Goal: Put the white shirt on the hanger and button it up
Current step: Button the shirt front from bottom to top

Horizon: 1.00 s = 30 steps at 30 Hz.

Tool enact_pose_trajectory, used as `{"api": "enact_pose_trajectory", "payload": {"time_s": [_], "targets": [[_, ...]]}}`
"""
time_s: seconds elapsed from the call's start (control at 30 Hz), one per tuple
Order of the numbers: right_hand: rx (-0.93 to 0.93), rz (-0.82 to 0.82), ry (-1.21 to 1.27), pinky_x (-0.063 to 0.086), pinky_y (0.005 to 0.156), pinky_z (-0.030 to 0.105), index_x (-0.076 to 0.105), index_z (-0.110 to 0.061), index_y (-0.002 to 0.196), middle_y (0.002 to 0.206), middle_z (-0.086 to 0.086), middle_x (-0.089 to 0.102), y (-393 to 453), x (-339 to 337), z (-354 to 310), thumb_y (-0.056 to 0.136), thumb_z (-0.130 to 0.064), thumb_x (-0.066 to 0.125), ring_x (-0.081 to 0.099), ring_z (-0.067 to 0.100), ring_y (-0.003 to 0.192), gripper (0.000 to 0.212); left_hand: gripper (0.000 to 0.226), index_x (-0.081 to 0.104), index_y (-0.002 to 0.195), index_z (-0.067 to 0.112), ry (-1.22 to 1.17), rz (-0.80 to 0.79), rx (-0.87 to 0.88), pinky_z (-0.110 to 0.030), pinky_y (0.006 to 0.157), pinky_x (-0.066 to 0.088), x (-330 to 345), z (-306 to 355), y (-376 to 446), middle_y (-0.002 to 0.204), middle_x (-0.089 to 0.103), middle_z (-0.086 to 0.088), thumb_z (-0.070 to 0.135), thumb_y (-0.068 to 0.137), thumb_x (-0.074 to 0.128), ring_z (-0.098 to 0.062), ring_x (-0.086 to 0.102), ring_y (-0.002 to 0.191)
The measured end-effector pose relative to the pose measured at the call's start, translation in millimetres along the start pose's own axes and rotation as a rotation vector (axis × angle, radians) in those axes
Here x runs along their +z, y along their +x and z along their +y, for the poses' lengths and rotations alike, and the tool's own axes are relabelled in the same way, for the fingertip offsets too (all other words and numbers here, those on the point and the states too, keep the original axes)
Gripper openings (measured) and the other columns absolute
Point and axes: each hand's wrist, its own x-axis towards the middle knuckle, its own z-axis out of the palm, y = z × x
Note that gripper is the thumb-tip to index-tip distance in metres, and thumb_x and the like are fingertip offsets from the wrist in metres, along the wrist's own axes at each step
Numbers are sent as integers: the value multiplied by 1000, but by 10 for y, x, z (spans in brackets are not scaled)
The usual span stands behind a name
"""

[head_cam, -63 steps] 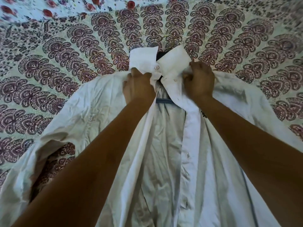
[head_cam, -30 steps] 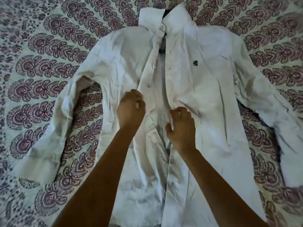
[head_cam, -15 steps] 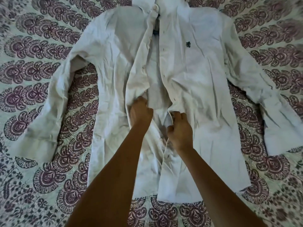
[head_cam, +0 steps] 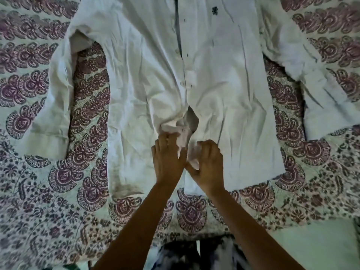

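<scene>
The white shirt (head_cam: 224,75) lies flat, front up, on a patterned bedspread, sleeves spread to both sides. Its collar and the hanger are out of frame at the top. The two front edges meet along the middle, with small buttons showing, and gape open just above my hands. My left hand (head_cam: 167,158) pinches the left front edge near the hem. My right hand (head_cam: 206,162) grips the right front edge beside it. Both hands bunch the cloth together low on the shirt front.
The bedspread (head_cam: 48,201) with purple paisley print covers the whole surface. The left sleeve (head_cam: 52,106) and right sleeve (head_cam: 321,78) lie outward. The bed's near edge runs along the bottom, with dark patterned cloth (head_cam: 191,256) below it.
My hands have travelled from the collar down the front opening to the lower part near the hem. The view has followed, so the collar has left the frame.
</scene>
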Motion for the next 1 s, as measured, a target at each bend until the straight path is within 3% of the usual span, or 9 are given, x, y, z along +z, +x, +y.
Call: {"api": "enact_pose_trajectory", "payload": {"time_s": [0.1, 0.2, 0.27, 0.33, 0.43, 0.53, 0.67, 0.9, 1.0], "targets": [[-200, -193, -100, 37, 90, 34, 52, -12, 115, 118, 10, 55, -307, 100, 134, 62, -62, 56, 51, 27, 110, 73, 24, 60, 103, 16, -71, -178, -16, -38, 76, 47, 139, -163, -347, 104, 57, -8, 21, 80, 64, -29, 57, 92], [-288, -315, -195, 40, 96, 39, 46, -19, 122, 127, 9, 52, -520, 133, 341, 56, -59, 69, 48, 27, 116, 81, 52, 56, 119, 19, 67, -339, 103, -41, 81, 47, 215, -393, -553, 114, 53, -8, 24, 70, 72, -31, 54, 102], [-328, -286, -189, 40, 98, 40, 50, -21, 120, 127, 9, 51, -554, 125, 412, 62, -48, 75, 44, 27, 115, 69, 65, 54, 122, 20, 111, -353, 188, -40, 81, 45, 194, -494, -576, 115, 52, -8, 27, 63, 79, -29, 53, 102], [-371, -249, -174, 45, 97, 43, 57, -19, 114, 123, 9, 54, -551, 91, 405, 69, -30, 72, 49, 29, 112, 49, 57, 60, 112, 17, 131, -354, 268, -39, 78, 47, 148, -531, -556, 107, 58, -9, 26, 61, 82, -30, 57, 97], [-381, -234, -107, 51, 90, 45, 67, -15, 102, 117, 11, 63, -494, -2, 382, 71, -13, 67, 59, 32, 106, 30, 15, 67, 87, 12, 125, -394, 307, -38, 78, 48, 100, -551, -475, 89, 67, -9, 23, 77, 66, -31, 63, 86], [-403, -264, -19, 44, 97, 41, 65, -19, 107, 121, 7, 63, -457, -185, 379, 84, -25, 50, 59, 28, 109, 29, 29, 68, 82, 11, -36, -454, 258, -33, 71, 49, 30, -576, -428, 84, 66, -8, 30, 82, 46, -29, 63, 80], [-507, -193, -73, 44, 96, 35, 66, -14, 102, 115, 5, 65, -543, -469, 432, 89, -28, 45, 60, 23, 102, 28, 18, 68, 86, 11, -58, -506, 344, -32, 70, 49, -191, -647, -494, 93, 62, -9, 20, 80, 54, -27, 60, 83], [-605, -383, -262, 44, 98, 37, 68, -17, 95, 116, 4, 65, -710, -374, 638, 79, -25, 52, 61, 23, 107, 23, 17, 65, 98, 18, 277, -725, 357, -35, 83, 52, -383, -787, -691, 115, 53, -7, 15, 85, 56, -25, 59, 99], [-532, -485, -214, 50, 84, 42, 69, -11, 84, 108, 11, 67, -689, -266, 659, 75, -21, 63, 66, 30, 95, 15, 25, 63, 112, 20, 485, -869, 307, -39, 91, 50, -301, -700, -679, 120, 52, -8, 18, 89, 53, -27, 56, 110]]}}
